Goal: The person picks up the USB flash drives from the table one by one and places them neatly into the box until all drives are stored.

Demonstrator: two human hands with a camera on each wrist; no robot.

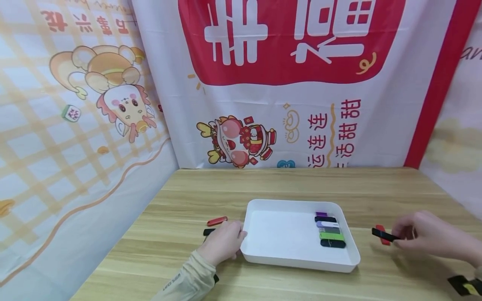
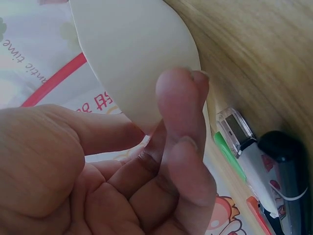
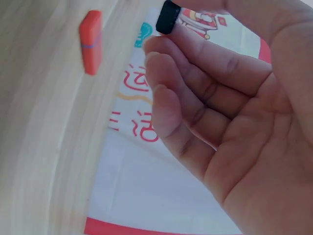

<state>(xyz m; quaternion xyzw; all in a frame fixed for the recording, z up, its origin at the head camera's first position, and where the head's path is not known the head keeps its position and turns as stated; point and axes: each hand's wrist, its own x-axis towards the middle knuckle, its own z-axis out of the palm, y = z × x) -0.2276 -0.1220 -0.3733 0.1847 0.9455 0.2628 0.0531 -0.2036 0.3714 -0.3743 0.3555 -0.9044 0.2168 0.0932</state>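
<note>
The white tray (image 1: pixel 278 234) lies in the middle of the table, and my left hand (image 1: pixel 224 240) pinches its left rim between thumb and fingers. Up close in the left wrist view, the tray wall (image 2: pixel 137 49) runs behind the fingertips. My right hand (image 1: pixel 423 234) is off to the right of the tray, pinching a black USB stick (image 1: pixel 384 235) by one end. Only a dark end of that black USB stick (image 3: pixel 167 18) shows in the right wrist view. A red USB stick (image 1: pixel 383 239) lies on the table below it.
Several USB sticks, including a green one (image 1: pixel 331 236), form a column along the tray's right side. Left of the tray are another red stick (image 1: pixel 217 221) and a black stick (image 1: pixel 208 231), partly behind the left hand. A printed cloth (image 1: pixel 241 100) hangs behind the table.
</note>
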